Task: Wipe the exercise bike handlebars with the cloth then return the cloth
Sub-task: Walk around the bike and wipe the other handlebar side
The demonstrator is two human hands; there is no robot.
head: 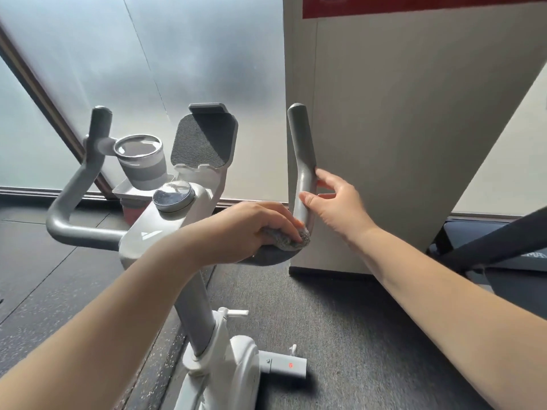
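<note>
A white exercise bike has grey handlebars: the right handlebar [302, 149] rises upright at centre right, the left handlebar [74, 187] curves up at the left. My left hand [254, 229] presses a bunched grey cloth [296, 239] onto the bend at the bottom of the right handlebar. My right hand [334, 202] holds the same bar just above, thumb in front and fingers behind it. Part of the cloth is hidden under my left hand.
A cup holder [140, 161] and a tilted tablet stand [204, 140] sit between the bars, with a round knob [173, 196] below them. A beige pillar [399, 128] stands right behind the right bar. Dark gym equipment [488, 244] lies at the right. Frosted glass fills the back.
</note>
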